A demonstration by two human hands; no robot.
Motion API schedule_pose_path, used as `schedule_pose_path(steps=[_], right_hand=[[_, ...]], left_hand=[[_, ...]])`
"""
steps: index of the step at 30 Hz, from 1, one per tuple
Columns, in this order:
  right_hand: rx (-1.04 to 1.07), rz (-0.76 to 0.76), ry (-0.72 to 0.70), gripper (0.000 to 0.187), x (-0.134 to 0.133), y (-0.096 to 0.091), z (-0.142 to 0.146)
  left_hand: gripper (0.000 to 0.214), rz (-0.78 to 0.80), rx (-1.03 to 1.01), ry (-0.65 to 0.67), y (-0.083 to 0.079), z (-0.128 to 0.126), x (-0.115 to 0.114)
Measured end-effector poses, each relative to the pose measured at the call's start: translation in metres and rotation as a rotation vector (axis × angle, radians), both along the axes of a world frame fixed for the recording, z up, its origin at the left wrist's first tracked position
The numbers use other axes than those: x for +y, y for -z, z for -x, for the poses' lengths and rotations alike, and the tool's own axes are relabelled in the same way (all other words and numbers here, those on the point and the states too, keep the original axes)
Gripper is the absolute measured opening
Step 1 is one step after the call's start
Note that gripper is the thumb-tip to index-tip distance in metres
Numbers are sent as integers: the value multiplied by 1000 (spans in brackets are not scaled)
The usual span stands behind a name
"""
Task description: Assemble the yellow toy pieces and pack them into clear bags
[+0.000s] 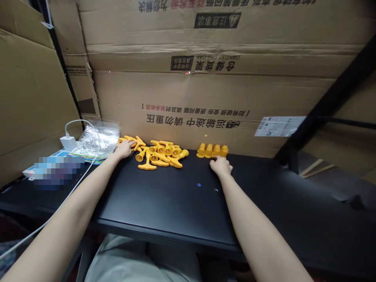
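Note:
At the left end of a loose pile of yellow T-shaped plastic handles (147,167), my left hand (124,149) has its fingers bent over one of the handles. Several in the pile have a flared, hollow end facing me. My right hand (222,166) is closed, its fingertips at the base of a short row of yellow stepped plastic pieces (208,150) standing upright. Whatever its fingers hold, if anything, is hidden.
Behind the black table (164,199) rises a cardboard wall (182,90). To the left are a clear plastic bag (98,137), a white charger (68,143) and its cable (76,180). A small blue disc (199,185) lies near the middle. A black metal post (331,98) stands right.

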State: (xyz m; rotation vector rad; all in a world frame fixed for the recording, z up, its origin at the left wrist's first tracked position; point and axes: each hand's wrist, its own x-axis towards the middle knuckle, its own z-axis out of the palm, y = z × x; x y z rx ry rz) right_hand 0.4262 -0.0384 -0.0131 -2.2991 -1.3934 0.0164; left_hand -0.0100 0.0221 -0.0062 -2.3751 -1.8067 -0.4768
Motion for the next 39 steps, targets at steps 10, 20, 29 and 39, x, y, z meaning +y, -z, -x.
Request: schedule_pose_path(steps=[10, 20, 29, 39], right_hand=[[7, 28, -10, 43, -2, -4, 4], [22, 43, -12, 43, -5, -7, 6], [32, 40, -8, 42, -4, -7, 7], [20, 4, -9, 42, 0, 0, 3]], left_hand=[[33, -144, -140, 69, 11, -12, -7], [26, -5, -273, -32, 1, -31, -4], [25, 126, -229, -120, -25, -52, -25], [10, 187, -799, -219, -38, -69, -25]])
